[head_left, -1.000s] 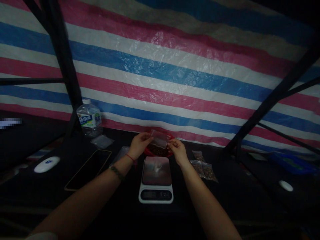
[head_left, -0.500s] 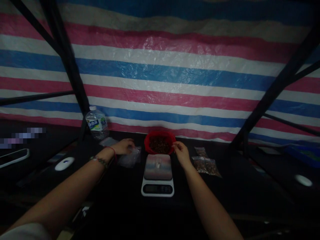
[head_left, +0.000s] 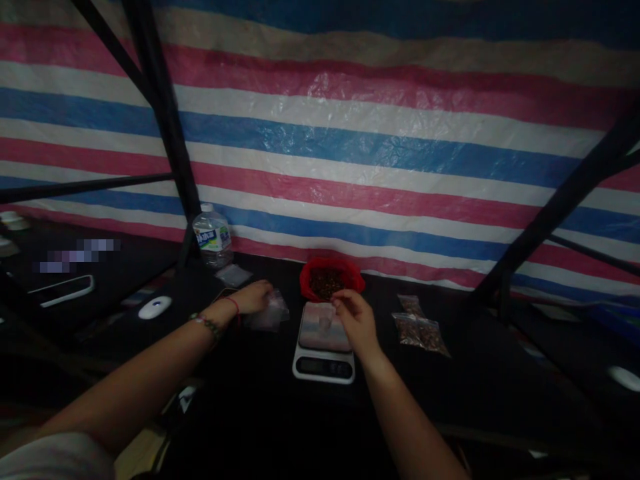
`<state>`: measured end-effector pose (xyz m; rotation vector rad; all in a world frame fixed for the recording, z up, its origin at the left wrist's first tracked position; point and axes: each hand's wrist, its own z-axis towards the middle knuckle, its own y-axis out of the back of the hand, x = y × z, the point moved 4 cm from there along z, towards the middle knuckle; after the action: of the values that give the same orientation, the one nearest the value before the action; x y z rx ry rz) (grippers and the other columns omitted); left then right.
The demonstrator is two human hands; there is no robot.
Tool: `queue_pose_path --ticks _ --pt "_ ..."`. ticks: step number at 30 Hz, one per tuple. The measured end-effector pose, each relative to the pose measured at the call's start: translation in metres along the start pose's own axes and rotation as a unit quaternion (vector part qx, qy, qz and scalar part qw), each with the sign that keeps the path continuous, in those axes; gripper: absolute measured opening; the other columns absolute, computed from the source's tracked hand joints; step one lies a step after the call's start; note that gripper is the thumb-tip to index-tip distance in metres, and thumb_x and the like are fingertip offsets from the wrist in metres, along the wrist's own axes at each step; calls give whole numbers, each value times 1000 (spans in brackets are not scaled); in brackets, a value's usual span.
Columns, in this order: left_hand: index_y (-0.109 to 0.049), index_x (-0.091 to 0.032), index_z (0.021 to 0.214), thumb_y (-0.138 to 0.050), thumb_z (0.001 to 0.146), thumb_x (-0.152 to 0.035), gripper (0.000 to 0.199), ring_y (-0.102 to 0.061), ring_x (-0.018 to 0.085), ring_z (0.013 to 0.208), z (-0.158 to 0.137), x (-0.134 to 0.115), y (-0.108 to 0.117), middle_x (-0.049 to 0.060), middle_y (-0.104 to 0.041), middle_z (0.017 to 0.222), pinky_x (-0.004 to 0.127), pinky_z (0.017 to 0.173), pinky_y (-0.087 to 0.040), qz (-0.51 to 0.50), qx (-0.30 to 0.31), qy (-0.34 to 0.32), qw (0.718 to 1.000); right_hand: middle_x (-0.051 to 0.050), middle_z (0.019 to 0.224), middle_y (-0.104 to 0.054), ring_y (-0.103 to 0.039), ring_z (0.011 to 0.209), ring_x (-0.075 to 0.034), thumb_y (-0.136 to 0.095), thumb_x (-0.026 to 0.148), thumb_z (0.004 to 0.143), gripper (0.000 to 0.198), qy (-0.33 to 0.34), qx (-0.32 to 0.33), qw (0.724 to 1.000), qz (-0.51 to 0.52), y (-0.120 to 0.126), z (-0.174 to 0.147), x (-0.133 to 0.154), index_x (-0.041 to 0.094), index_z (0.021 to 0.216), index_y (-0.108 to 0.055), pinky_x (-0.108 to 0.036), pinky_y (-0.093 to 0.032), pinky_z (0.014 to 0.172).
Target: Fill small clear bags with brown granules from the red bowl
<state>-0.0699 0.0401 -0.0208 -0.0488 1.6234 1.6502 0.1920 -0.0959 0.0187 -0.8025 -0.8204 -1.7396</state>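
My left hand [head_left: 256,297] is at the small clear plastic bags [head_left: 267,319] left of the scale, fingers curled down onto the nearest one. My right hand [head_left: 356,320] hovers over the back right of the white kitchen scale [head_left: 324,373]; thumb and fingertips are pinched together, and what they hold, if anything, is too small to make out. Just behind the scale stands a red bowl [head_left: 356,283] with small brown pieces [head_left: 327,283] in it. A small pale shape shows on the scale's shiny plate [head_left: 313,333]; I cannot tell whether it is an object or a reflection.
Several filled clear bags [head_left: 417,331] of brown pieces lie to the right. At the back left stand a large plastic bottle [head_left: 213,237] and a flat clear packet [head_left: 233,275]. A white mouse-like object [head_left: 155,307] and a phone [head_left: 67,290] are farther left. Dark frame poles [head_left: 167,127] rise before striped sheeting.
My right hand has moved left from the bowl's right edge to above the back of the scale. My left fingers have come down onto the clear bags. The camera view has turned slightly left.
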Motion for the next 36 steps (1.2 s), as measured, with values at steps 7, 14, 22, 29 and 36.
queue_pose_path --ticks 7,14,22,29,36 --pt "-55 -17 89 -55 73 -36 25 -59 20 84 -66 -17 2 4 -62 85 34 80 -48 -254 -94 36 962 -10 144 -36 -33 134 -28 -78 24 60 96 46 73 994 -62 -90 -42 25 28 142 -29 -50 -29 110" --pt "-54 -17 94 -54 69 -25 26 -61 21 91 -121 -24 -17 7 -63 96 35 83 -50 -307 -146 43 939 -4 101 -65 -62 95 -19 -54 12 75 64 -64 55 996 37 -132 -77 -8 26 136 -38 -38 -49 90" --pt "-37 -14 127 -60 65 -22 67 -57 25 113 -129 -2 -36 18 -54 126 43 97 -45 -387 -189 95 898 -6 110 -64 -60 103 -21 -57 11 71 50 -81 69 994 -22 -144 -88 -26 23 119 -56 -40 -46 95" --pt "-39 -17 131 -53 67 -15 65 -58 24 109 -132 -14 -28 15 -57 124 41 92 -48 -405 -196 68 891 -4 91 -66 -62 90 -21 -53 13 75 22 -45 73 995 -44 -141 -76 3 23 90 -67 -36 -50 84" --pt "-44 -16 127 -53 60 -13 68 -57 23 105 -138 -1 -35 10 -56 113 42 95 -45 -350 -175 90 916 -10 127 -54 -64 92 -17 -61 11 67 82 -145 45 986 75 -153 -97 -25 27 141 -29 -35 -53 84"
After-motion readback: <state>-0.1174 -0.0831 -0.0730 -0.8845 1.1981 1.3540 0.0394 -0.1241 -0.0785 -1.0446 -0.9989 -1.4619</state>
